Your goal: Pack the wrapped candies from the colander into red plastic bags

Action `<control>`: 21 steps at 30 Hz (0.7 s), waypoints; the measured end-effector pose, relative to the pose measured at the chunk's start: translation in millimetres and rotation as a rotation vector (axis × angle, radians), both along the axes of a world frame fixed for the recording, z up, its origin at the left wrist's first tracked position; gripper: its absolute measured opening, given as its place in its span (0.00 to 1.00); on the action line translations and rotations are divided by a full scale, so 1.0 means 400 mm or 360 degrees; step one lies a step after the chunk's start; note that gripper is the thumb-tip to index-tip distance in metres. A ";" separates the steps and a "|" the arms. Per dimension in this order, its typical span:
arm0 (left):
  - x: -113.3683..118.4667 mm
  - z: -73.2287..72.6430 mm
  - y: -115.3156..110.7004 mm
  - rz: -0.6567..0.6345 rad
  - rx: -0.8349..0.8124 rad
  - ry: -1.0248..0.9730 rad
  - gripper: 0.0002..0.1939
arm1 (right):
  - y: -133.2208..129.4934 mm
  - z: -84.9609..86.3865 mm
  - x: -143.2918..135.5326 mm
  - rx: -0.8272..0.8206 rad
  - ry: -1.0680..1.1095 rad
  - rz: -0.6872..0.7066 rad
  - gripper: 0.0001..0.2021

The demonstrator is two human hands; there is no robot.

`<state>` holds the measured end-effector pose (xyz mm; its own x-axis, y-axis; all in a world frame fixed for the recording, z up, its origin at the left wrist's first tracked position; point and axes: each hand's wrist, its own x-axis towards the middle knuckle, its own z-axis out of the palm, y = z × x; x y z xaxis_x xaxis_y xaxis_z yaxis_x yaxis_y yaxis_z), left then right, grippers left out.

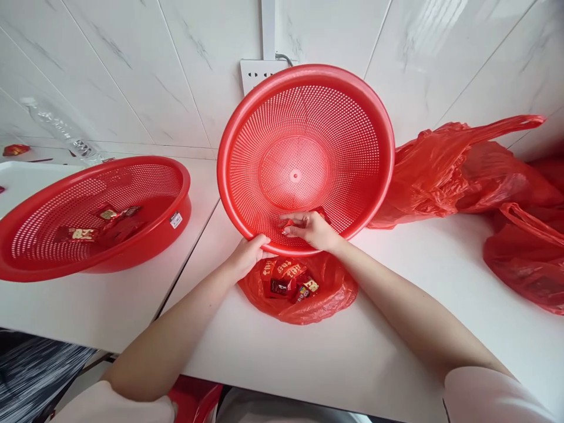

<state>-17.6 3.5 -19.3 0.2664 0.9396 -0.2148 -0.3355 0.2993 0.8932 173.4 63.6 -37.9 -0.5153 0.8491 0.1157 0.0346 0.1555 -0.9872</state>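
Right grip (314, 230): inside the colander at its low side, thumb and fingers bent around a small red packet (288, 223). Can't tell if it's actually pinched or just touched; fingers hide most of it. Another bit of red wrapper shows behind that hand.

Left grip (251, 254): clamped on the colander rim, thumb over the top, fingers tucked below. Probably there to steady the tilt, leaving the right free to reach in.

Red plastic colander (388, 153): centre of frame, tipped with its mouth toward the wearer. That angle likely keeps contents at the low edge, within easy reach. Can't see what props its back.

Open red plastic bag (304, 317): just below the colander rim in frame, mouth up, wrapped sweets (293, 273) in it. Sits close in, so the reach between the two is short.

Further out: second red colander (132, 252) at left, sitting lower and flatter, few packets inside, sticker (176, 220) on its side. Red carrier bags (467, 176) slumped at right. Clear bottle (61, 129) upper left. All on the white worktop (388, 346), tiled wall (132, 64) behind.
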 end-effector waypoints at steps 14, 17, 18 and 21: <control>-0.004 -0.006 0.004 0.0024 -0.0011 0.0008 0.05 | -0.007 0.080 0.055 0.0053 -0.0257 0.0289 0.21; -0.001 -0.004 0.001 0.0056 -0.0017 -0.0016 0.01 | 0.009 0.087 0.085 0.0623 -0.0732 -0.0233 0.19; 0.000 -0.003 0.000 0.0069 -0.0033 -0.0014 0.02 | 0.015 0.084 0.094 0.0783 -0.0967 -0.0395 0.18; 0.002 0.001 -0.002 0.0080 -0.0059 -0.0010 0.05 | 0.023 0.073 0.107 0.1022 -0.1527 -0.0563 0.18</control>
